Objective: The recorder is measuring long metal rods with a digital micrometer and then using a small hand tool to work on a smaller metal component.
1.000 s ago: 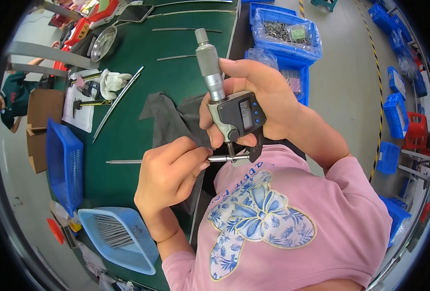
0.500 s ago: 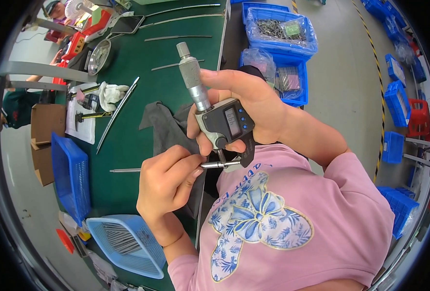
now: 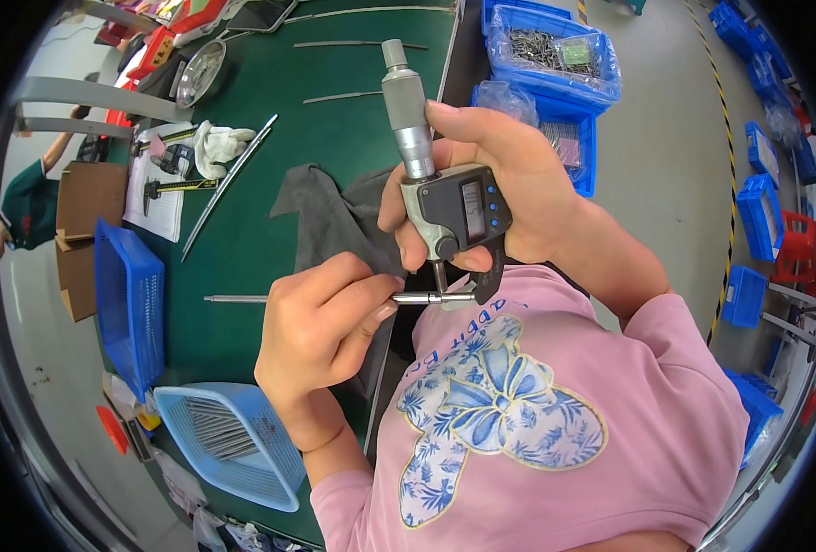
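Metal rod (image 3: pixel 419 298), a single piece, lies crosswise at the measuring gap of one micrometer (image 3: pixel 442 207), just in front of the person's pink shirt (image 3: pixel 666 414) and by the edge of the green table (image 3: pixel 233 354). From where I stand, the left hand (image 3: pixel 327 322) is closed on the rod, pinching it near the gap, probably to steady that end while the tail sticks out over the table. The right hand (image 3: pixel 528 175) wraps the micrometer, thumb against its barrel, a hold that seems to leave the display (image 3: pixel 473 210) uncovered; whether both measuring faces touch the rod I cannot tell. Beyond, one grey cloth (image 3: pixel 330 216) lies crumpled, perhaps kept handy. Farther left I count two calipers (image 3: pixel 180 186) by one white sheet (image 3: pixel 164 221), pale glove fabric (image 3: pixel 219 149) bunched beside them, and a long shiny rod (image 3: pixel 230 187), possibly two together. Three thin rods (image 3: pixel 362 44) lie apart toward the far end, maybe to keep them separate. One light blue basket (image 3: pixel 275 455) holds rods too bunched to count; one deeper blue basket (image 3: pixel 137 304) stands beyond it. Off the table's right edge sit at least two blue crates (image 3: pixel 597 98).
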